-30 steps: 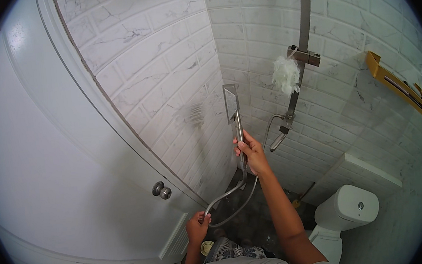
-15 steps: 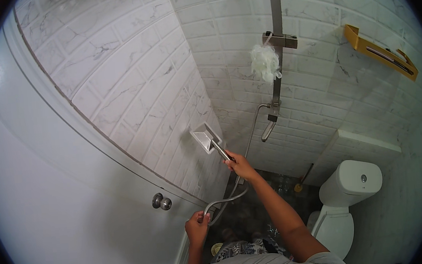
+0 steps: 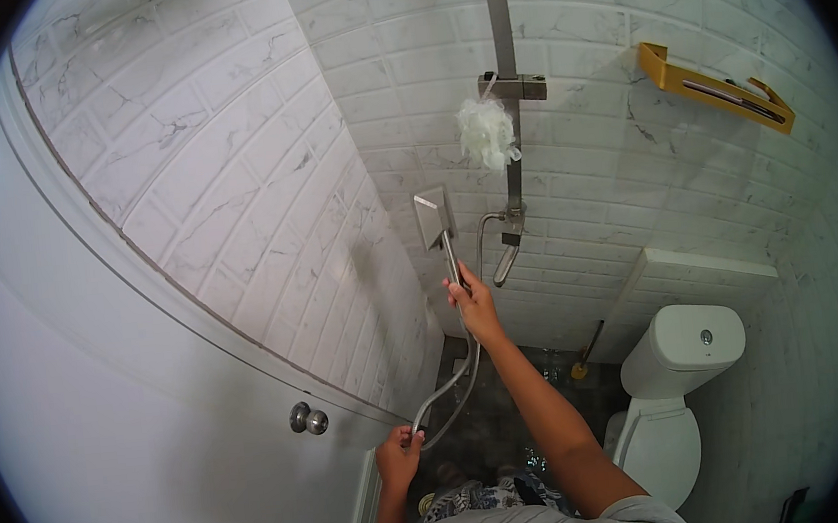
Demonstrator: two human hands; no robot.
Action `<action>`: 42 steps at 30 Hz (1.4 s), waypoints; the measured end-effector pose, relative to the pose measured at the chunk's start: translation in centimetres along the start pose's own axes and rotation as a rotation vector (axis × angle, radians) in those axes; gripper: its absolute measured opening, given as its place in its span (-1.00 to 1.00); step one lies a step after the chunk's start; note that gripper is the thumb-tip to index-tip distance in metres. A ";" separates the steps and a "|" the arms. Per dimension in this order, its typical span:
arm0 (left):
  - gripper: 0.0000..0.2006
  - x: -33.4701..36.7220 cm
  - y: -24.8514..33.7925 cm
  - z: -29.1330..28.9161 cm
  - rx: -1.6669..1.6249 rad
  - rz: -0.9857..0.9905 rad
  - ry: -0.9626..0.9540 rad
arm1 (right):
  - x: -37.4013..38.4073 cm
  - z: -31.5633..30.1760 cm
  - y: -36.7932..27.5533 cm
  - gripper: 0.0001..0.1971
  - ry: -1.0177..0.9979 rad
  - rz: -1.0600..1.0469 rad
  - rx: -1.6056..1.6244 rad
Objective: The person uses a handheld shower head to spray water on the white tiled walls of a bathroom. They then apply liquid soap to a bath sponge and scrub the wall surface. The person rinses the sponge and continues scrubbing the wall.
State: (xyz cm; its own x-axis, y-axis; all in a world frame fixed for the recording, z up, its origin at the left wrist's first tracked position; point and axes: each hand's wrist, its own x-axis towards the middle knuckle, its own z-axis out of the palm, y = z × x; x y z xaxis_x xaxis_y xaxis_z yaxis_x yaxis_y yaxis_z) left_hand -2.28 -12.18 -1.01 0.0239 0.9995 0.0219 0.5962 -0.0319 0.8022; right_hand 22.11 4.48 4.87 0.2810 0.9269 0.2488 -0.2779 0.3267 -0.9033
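Note:
My right hand (image 3: 475, 306) is wrapped round the handle of a square metal shower head (image 3: 433, 218), held up near the corner of the tiled walls. From the handle a grey metal shower hose (image 3: 440, 391) droops down to my left hand (image 3: 397, 455), whose fingers pinch it beside the door. The hose then loops back up to the mixer tap (image 3: 510, 244) on the far wall. Which way the shower head's spray face points is hard to tell.
A white bath puff (image 3: 488, 134) hangs from the bracket on the shower rail (image 3: 499, 15). To the right are a yellow shelf (image 3: 713, 86) and a white toilet (image 3: 684, 353). A white door (image 3: 184, 421) with a round knob (image 3: 308, 419) stands at left. The dark floor (image 3: 496, 404) looks wet.
My right hand has swung the shower head from the left wall toward the far wall, turning it. My left hand keeps hold of the hose. The whole view has shifted slightly.

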 end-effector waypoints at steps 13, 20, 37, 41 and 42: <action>-0.77 0.5 2.5 2.9 -0.008 0.080 0.032 | -3.4 -7.0 -10.8 -0.50 0.410 -0.338 0.208; -0.79 2.0 3.5 8.5 -0.088 0.215 -0.049 | -9.1 -15.3 -8.9 -0.51 0.657 -0.270 0.042; -0.71 11.3 4.9 23.0 -0.109 0.416 -0.462 | -14.0 -20.1 -10.9 -0.51 0.836 -0.336 0.037; -0.59 17.3 7.7 24.5 -0.186 0.502 -0.303 | -12.9 -18.7 -9.2 -0.52 0.869 -0.278 0.048; -0.56 19.3 8.7 24.8 -0.193 0.540 -0.222 | -12.6 -18.5 -8.7 -0.52 0.853 -0.264 0.031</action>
State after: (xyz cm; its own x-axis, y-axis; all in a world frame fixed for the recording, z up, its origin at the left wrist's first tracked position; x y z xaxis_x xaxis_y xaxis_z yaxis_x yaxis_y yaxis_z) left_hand 23.28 6.71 -8.36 0.4611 0.8165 0.3474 0.2974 -0.5111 0.8064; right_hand 37.98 -13.48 3.08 0.9236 0.3722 0.0915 -0.1288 0.5264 -0.8405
